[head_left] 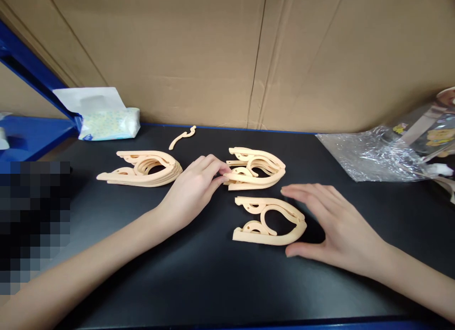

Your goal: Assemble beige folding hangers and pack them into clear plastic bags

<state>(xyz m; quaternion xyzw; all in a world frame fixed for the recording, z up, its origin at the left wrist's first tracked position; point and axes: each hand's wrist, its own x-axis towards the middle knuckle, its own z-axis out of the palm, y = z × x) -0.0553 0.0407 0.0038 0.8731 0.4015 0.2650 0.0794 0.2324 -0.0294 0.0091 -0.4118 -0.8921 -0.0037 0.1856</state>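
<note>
Head view: middle hanger stack (263,180) is laid on the black bench (213,282), long axis running left to right, rounded end pointed right. Its left end is pinched in the grip of the left hand (194,190). Front hanger (270,238) is aligned likewise; its rounded end is flanked by the right hand (339,228), thumb and fingers held apart.

Left hand (195,190) pinches; right hand (336,228) arches, thumb apart.
</note>
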